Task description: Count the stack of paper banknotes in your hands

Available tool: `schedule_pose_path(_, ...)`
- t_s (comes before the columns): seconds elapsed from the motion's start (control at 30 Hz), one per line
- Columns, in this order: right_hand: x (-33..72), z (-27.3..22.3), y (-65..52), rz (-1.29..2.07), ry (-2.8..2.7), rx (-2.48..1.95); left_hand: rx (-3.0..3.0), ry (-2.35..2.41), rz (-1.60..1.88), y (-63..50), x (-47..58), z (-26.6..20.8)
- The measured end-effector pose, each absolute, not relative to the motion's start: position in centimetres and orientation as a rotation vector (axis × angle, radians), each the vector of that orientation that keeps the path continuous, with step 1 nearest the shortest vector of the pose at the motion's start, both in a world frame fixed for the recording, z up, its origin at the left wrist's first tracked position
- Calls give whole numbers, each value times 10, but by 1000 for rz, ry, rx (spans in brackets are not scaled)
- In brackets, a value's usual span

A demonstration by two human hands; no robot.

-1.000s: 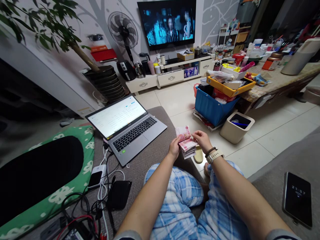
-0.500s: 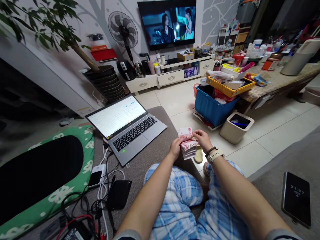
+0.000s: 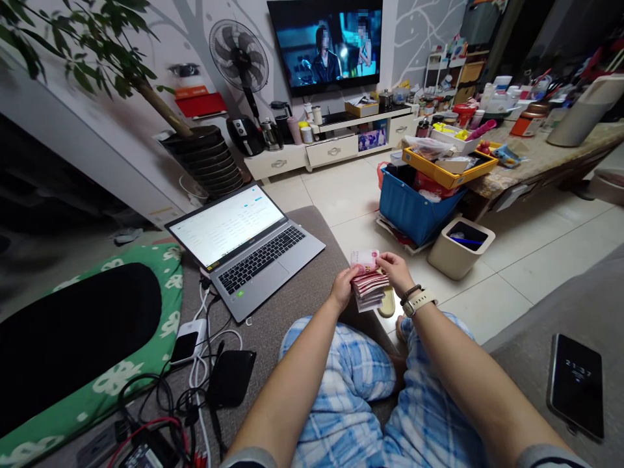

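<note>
The fingers of the left hand (image 3: 342, 287) are closing round the left edge of the wad of banknotes (image 3: 369, 286), with the thumb lying across the face of it. The thumb and forefinger of the right hand (image 3: 396, 270) are pinching at the upper right corner of the notes; whether they are taking one note or several, I cannot tell. The wad is sitting just right of the middle of the frame, held in the air between both hands. One part of it is standing up above the left thumb, while the rest is hanging below in a fan of pink and pale edges.

Judging by that split, the leafing through the notes is under way and not finished: the upright part is probably showing what is already separated, and the fanned part what is waiting. How many notes are making up either part is not readable here. Nothing is showing any of the notes laid down elsewhere.

Further out, a pale watch (image 3: 419, 303) and a dark bracelet (image 3: 410, 294) are circling the right wrist. Plaid trousers (image 3: 336, 383) are filling the lower middle of the frame. An open laptop (image 3: 280, 272) is resting on the seat left of centre, its screen glowing, and a phone (image 3: 576, 387) is lying at the lower right, displaying the time.
</note>
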State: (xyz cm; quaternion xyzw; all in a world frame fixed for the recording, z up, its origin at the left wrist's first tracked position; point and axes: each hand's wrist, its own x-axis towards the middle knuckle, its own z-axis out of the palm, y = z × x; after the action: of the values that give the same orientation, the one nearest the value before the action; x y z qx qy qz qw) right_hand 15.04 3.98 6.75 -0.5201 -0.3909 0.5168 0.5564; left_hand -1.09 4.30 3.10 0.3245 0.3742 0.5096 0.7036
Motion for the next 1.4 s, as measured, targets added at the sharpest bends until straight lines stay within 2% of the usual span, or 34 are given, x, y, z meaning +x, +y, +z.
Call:
schedule_pose_path(0.33,138,75,45,1196,-873,-1162,638,676,1084,48,-10,47)
schedule_pose_path(0.57,157,80,32,1346,-1175,-1111,625,838,1108,50,-25,40)
schedule_pose_path(0.83,163,38,11,968,-1637,-1252,587,780,950,38,-20,37)
schedule_pose_path(1.0,153,36,5,807,-1828,-1323,599,733,967,27,-20,42)
schedule_pose_path(1.4,149,35,-1,987,-1610,-1254,669,769,731,19,-30,34)
